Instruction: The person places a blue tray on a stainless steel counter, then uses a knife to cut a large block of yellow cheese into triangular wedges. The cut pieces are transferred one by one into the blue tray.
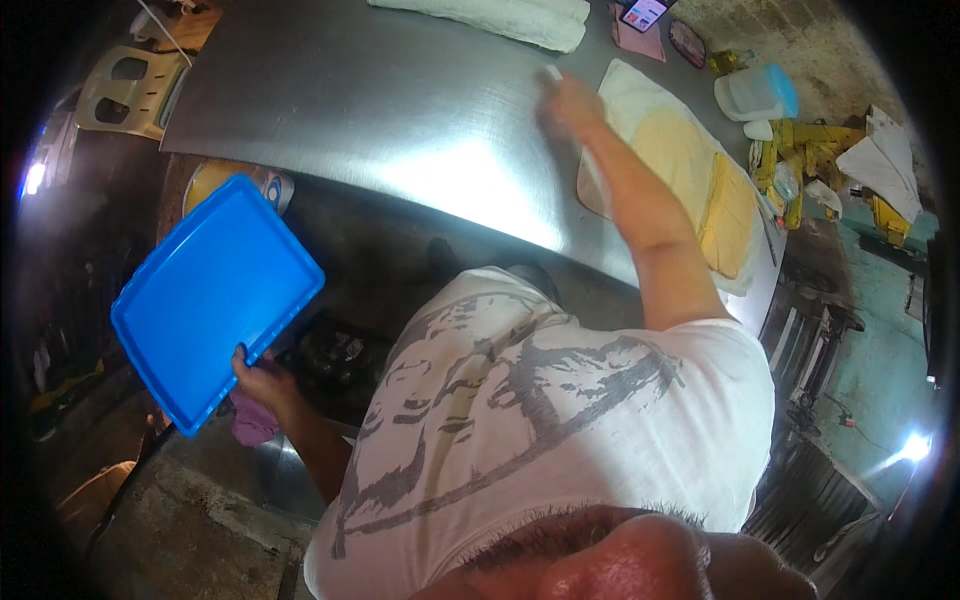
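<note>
My left hand [268, 385] grips the near right edge of a shallow blue plastic tray [215, 300], held tilted beside the table with its inside showing. A pink cloth [254, 418] hangs just below that hand; whether the fingers hold it too I cannot tell. My right arm reaches across the metal table [330, 90]. Its hand [577, 108] is closed, slightly blurred, around a small white thing [554, 72] whose end sticks out past the fingers. Right of this hand lies a white cloth [625, 85] with a pale yellow, flat sheet [668, 140] on it.
A folded yellow cloth [730, 215] lies near the table's right end. A rolled white cloth [500, 18] lies at the far edge, and a phone [643, 12] on a pink cloth. A clear container with a blue lid [780, 92] stands far right. A plastic chair [125, 92] is at left.
</note>
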Available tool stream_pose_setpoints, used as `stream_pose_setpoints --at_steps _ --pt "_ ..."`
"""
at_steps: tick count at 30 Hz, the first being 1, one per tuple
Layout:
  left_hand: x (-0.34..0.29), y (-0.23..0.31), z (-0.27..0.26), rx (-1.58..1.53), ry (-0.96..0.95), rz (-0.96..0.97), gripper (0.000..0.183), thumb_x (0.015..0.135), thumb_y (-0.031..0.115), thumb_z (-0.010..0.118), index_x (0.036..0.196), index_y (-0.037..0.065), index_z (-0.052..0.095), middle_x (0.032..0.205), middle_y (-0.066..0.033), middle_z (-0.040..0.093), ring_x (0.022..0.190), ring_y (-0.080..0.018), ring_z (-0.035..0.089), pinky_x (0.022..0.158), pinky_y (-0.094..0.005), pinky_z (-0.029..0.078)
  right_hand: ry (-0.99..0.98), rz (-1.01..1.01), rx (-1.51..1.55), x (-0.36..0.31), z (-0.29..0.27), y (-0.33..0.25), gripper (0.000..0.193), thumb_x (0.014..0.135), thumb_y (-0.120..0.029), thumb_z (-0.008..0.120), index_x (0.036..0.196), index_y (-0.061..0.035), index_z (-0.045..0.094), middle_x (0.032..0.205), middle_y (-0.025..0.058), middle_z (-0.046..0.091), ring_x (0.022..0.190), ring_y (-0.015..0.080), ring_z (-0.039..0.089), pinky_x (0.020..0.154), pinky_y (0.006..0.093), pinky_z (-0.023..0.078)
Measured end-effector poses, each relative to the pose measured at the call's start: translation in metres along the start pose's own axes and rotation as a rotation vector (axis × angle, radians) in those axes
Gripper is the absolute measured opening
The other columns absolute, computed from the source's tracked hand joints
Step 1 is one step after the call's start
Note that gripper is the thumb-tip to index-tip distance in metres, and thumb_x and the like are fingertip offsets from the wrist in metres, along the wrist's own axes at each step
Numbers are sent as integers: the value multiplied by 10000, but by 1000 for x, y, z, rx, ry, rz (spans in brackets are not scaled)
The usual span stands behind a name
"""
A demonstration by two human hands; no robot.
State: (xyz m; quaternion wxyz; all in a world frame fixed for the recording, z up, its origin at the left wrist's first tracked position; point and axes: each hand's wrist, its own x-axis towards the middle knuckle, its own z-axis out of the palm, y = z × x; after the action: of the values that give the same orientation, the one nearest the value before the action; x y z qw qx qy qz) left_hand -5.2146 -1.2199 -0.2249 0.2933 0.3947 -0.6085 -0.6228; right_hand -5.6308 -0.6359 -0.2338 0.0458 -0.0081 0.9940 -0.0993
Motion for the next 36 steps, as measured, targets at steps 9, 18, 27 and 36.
stream_pose_setpoints --at_steps 9,18,27,36 --pt "7 32 75 -271 93 -180 472 920 185 637 1310 -54 523 1283 -177 590 1156 -308 598 933 -439 528 -496 -266 232 -204 -9 -175 387 822 -56 654 1209 -62 654 1099 217 712 1035 392 700 912 486 557" --pt "10 43 115 -309 5 -223 408 900 134 644 1256 -37 541 1254 -153 590 1142 -297 604 954 -453 542 -148 17 -73 -179 -16 -69 327 876 -100 609 1192 -20 639 1105 239 700 1047 396 694 899 473 559" --pt "-25 -23 213 208 -818 29 304 876 118 718 1165 41 659 1096 -103 685 1014 -260 671 866 -407 555 -180 94 477 -188 -15 -4 286 852 -114 657 1102 23 669 913 210 728 808 323 718 694 430 562" --pt "-154 -62 324 31 -903 -848 619 952 508 662 1335 33 564 1137 -164 693 1001 -272 691 840 -408 560 363 449 965 -224 -44 62 299 885 -46 698 1174 6 643 1066 82 719 933 171 668 837 337 532"
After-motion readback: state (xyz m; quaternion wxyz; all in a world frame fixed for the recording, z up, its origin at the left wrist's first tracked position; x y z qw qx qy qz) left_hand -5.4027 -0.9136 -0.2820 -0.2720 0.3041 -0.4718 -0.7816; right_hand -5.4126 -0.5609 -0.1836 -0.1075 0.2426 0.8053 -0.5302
